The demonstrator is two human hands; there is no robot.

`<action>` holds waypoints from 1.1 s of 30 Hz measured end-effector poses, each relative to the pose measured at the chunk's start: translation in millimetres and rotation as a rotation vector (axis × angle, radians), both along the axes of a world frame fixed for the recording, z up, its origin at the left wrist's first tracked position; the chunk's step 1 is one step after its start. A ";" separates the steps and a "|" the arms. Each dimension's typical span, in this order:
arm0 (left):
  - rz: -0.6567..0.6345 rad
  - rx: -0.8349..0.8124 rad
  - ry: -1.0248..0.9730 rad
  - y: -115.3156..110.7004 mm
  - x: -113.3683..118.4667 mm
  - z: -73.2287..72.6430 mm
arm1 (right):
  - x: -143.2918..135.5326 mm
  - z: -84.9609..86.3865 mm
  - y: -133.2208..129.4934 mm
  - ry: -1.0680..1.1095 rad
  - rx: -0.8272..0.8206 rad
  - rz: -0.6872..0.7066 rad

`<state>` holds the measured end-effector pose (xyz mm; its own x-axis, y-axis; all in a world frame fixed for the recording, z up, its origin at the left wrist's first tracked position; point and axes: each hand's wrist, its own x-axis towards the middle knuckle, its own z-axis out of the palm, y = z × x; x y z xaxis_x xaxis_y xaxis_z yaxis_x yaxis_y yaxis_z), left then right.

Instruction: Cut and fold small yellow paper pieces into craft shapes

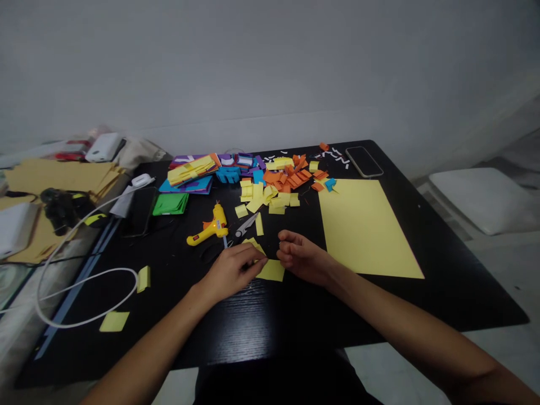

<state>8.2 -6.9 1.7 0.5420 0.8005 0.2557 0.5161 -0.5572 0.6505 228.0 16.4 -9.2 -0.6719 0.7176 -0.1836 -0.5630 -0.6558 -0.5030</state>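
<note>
My left hand (233,271) rests low over the black table, its fingers bent and pressed together at the left edge of a small yellow paper piece (272,271). What those fingers hold, if anything, is hidden. Just right of it my right hand (301,257) is raised with curled fingers, near the paper's right corner; its grip is too small to make out. Beyond the hands lie scissors (246,226) and a yellow glue gun (215,225). Folded yellow paper pieces (257,197) and orange ones (291,177) are heaped farther back.
A large yellow sheet (367,225) covers part of the right side. At the back right lies a phone (364,162). Green paper (171,203), stacked coloured strips (192,170) and a looping white cable (84,323) are at the left.
</note>
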 end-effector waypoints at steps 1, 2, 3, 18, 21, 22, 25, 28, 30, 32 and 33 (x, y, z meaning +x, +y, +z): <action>-0.003 0.008 0.018 0.3 1.0 1.3 | 0.1 1.9 -0.1 -0.001 0.005 0.008; -0.015 0.012 0.051 0.8 2.2 3.1 | 0.1 4.0 -0.1 -0.008 0.011 0.014; -0.032 0.014 0.095 1.6 3.6 5.4 | -0.2 6.2 -0.1 -0.016 0.015 0.016; -0.036 0.249 0.131 19.5 9.6 -4.2 | -3.3 8.2 4.8 -0.062 0.021 -0.052; -0.009 0.270 0.110 17.1 4.2 -3.7 | -2.6 6.3 5.4 -0.079 0.037 -0.068; 0.006 0.267 0.098 16.8 2.6 -2.8 | -2.0 4.9 6.0 -0.095 0.044 -0.075; 0.038 0.253 0.069 17.3 -0.9 -0.3 | 0.6 -0.2 9.0 -0.173 0.052 -0.134; 0.059 0.222 0.040 18.4 -2.4 0.3 | 3.7 -3.7 13.4 -0.238 0.016 -0.179; 0.078 0.184 0.000 19.3 -2.7 0.3 | 5.1 -4.5 16.4 -0.267 0.024 -0.191; 0.110 0.135 -0.058 20.2 -2.5 0.5 | 5.6 -4.7 18.6 -0.293 0.046 -0.202; 0.131 0.105 -0.088 20.7 -2.4 0.7 | 5.4 -4.6 19.3 -0.308 0.059 -0.209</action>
<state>5.8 13.8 2.3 0.4066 0.8292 0.3836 0.5321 -0.5562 0.6384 233.5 35.7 -13.8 -0.4293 0.8488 -0.3086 -0.4980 -0.5075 -0.7032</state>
